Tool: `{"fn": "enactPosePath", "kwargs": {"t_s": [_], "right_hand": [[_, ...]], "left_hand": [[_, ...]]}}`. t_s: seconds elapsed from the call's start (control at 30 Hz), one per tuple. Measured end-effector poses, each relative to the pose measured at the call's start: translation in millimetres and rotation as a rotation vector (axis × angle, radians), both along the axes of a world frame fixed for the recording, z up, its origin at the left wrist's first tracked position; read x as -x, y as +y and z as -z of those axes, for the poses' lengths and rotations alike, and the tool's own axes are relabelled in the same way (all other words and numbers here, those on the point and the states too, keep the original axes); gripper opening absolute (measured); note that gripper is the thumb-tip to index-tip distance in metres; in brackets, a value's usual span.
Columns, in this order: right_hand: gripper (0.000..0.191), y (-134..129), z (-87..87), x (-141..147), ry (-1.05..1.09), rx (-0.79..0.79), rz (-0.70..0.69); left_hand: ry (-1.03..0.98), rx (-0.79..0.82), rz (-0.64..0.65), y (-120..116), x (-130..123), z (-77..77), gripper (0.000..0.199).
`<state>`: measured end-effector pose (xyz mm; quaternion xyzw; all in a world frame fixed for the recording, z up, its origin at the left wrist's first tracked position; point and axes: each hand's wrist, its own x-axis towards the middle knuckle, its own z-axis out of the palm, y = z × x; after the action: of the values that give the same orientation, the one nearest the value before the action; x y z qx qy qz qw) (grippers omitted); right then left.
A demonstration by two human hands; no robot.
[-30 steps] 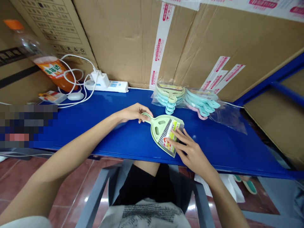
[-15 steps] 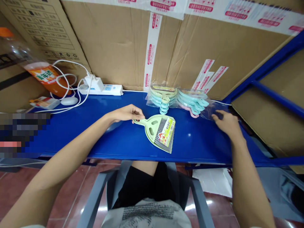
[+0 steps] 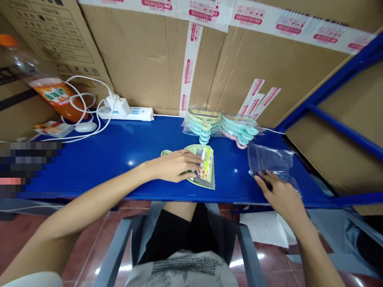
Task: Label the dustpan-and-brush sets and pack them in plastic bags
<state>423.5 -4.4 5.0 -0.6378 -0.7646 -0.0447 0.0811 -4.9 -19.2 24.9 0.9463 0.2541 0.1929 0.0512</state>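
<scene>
A light green dustpan with a grey-bristled brush and a yellow label (image 3: 207, 167) lies on the blue table (image 3: 98, 159). Over its handle side rests my left hand (image 3: 178, 165), palm down with fingers spread. Farther right, my right hand (image 3: 277, 189) pinches the near edge of a clear plastic bag (image 3: 269, 157), which lies flat on the table. Behind the green set are two stacks of bagged dustpans: one green and blue (image 3: 204, 121), the other blue with a pink one at the bottom (image 3: 239, 127).
Back left are a white power strip (image 3: 142, 114) with looped cables, an orange drink bottle (image 3: 56, 95) and a small white box (image 3: 54, 129). Cardboard (image 3: 143, 59) stands along the back. A blue metal frame (image 3: 344, 125) borders the right side.
My left hand has let go of the dustpan's handle and moved right over its body. My right hand has come nearer, drawing the clear bag away from the stacks.
</scene>
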Motion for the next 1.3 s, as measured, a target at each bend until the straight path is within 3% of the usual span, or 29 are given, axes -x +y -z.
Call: {"fn": "enactPosePath", "kwargs": {"t_s": [0.2,0.33,0.5,0.6,0.67,0.77,0.87,0.93,1.07,1.2,1.3], "right_hand": [[0.046,-21.1,-11.2,16.3,0.039,-0.103,-0.153],[0.041,-15.2,-14.9,31.3,-0.038,-0.193,-0.08],[0.036,-3.8,-4.5,34.2,-0.19,-0.171,-0.029],[0.033,-5.9,-7.2,30.8,-0.179,-0.358,-0.043],[0.027,-12.2,-22.3,35.9,-0.048,-0.58,-0.166],[0.03,-24.7,-61.5,64.4,0.286,-0.755,-0.545],[0.037,-27.2,-99.5,111.9,0.484,-0.505,-0.914],[0.033,-18.0,-113.3,144.2,0.482,-0.434,-1.063],[0.033,17.2,-113.1,191.3,0.382,-0.472,-1.249],[0.03,53.6,-100.4,214.0,0.329,-0.576,-1.28],[0.028,74.2,-89.4,219.4,0.449,-0.627,-1.267]], "left_hand": [[-0.041,-0.077,-0.003,-1.1,-3.0,1.6,0.029],[-0.091,-0.091,-0.016,-2.5,-2.8,-1.6,0.033],[-0.092,-0.095,-0.09,0.5,2.3,-5.1,0.034],[-0.142,-0.059,-0.117,2.8,5.9,-9.0,0.034],[-0.258,0.001,-0.142,3.7,9.5,-13.5,0.031],[-0.562,0.145,-0.212,7.0,19.2,-21.1,0.031],[-0.894,0.41,-0.256,16.7,33.8,-25.7,0.04],[-1.061,0.628,-0.209,25.0,44.3,-27.0,0.05],[-1.128,0.845,-0.201,32.4,61.9,-30.9,0.059],[-1.034,0.803,-0.305,28.0,70.7,-35.8,0.053],[-1.01,0.733,-0.375,28.4,71.8,-34.9,0.046]]}}
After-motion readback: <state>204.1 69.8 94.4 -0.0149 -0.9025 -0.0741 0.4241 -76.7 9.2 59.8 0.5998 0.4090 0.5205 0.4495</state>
